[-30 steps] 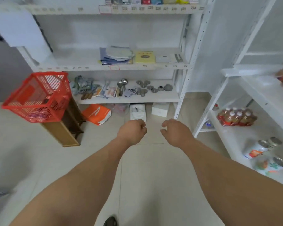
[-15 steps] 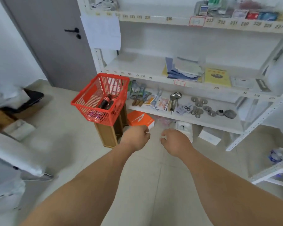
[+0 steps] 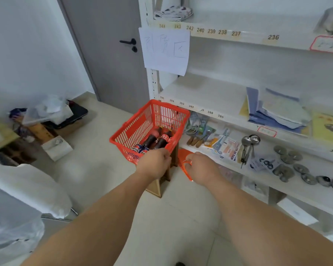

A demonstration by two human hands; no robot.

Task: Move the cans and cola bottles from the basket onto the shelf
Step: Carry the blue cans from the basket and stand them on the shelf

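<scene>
Head view: my left hand (image 3: 155, 164) hangs at the near rim of the red basket (image 3: 135, 129), fingers loosely curled, its grip holding nothing; my right hand (image 3: 201, 166) is just beside it, likewise loosely curled and empty. Two cola bottles (image 3: 158, 139) lie side by side in the basket, caps toward the far wall, with blue cans (image 3: 139, 148) at the near end, partly hidden by mesh. The basket sits atop a narrow wooden stand (image 3: 161, 183), so a careless pull on the rim could, I judge, tip it off; a bottle lifted by its neck might slip or drag a can along. To the right the white shelf (image 3: 210, 93) edge stands close, its lower level crowded with packets (image 3: 227, 145) and spoons (image 3: 250, 140). Open floor (image 3: 96, 156) lies left and toward me.
</scene>
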